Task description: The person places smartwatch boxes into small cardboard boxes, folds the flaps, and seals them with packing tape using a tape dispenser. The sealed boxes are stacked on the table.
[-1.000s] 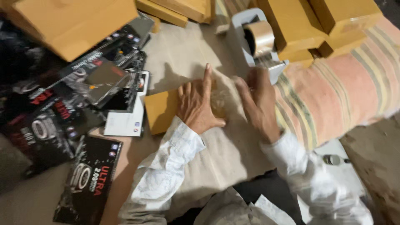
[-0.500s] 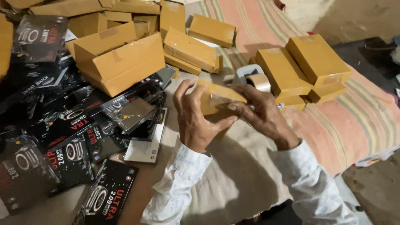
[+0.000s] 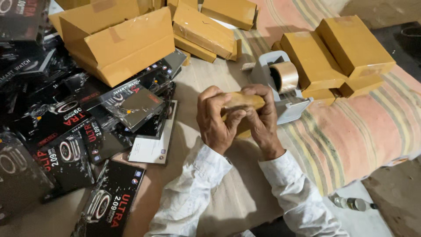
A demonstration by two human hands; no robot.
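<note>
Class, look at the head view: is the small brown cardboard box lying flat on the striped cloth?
No: both the left hand and the right hand hold the small brown cardboard box up, clear of the striped cloth.

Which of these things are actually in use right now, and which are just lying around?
In use:
left hand and right hand gripping one small brown box
tape dispenser just behind it

Lying about:
black product boxes
open carton
stacked brown boxes
small bottle
</note>
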